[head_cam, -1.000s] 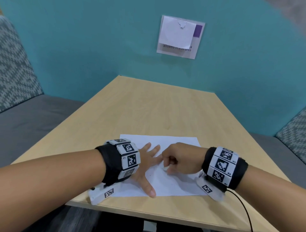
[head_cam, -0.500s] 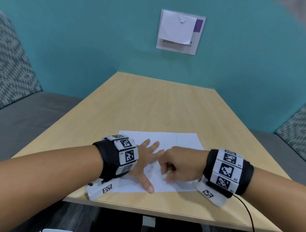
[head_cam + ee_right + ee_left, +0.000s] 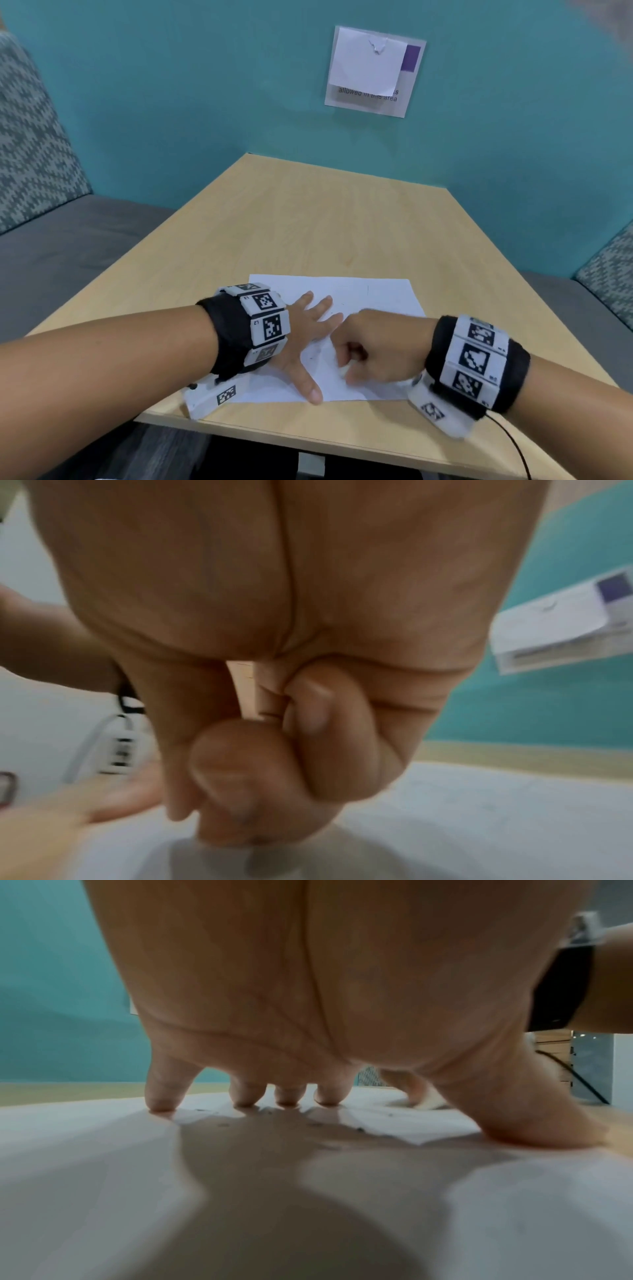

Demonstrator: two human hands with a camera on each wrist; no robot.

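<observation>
A white sheet of paper (image 3: 359,294) lies on the pale wooden table (image 3: 308,222) near its front edge. My left hand (image 3: 308,329) is spread flat on the sheet's left part, and its fingertips (image 3: 161,1102) and thumb press the paper. My right hand (image 3: 363,346) is curled into a fist just right of it, knuckles up, with its fingertips down on the paper. In the right wrist view the thumb (image 3: 240,764) is tucked against the curled fingers. No held thing shows plainly. Small dark specks (image 3: 315,1125) dot the paper under my left palm.
A notice with a white paper slip (image 3: 373,72) hangs on the teal wall behind the table. Grey bench seats with patterned cushions stand at the left (image 3: 68,246) and right (image 3: 565,301). A black cable (image 3: 513,445) trails from my right wrist.
My right fist has shifted slightly over the paper beside the left fingers and is blurred with motion. The left hand stays spread on the sheet.
</observation>
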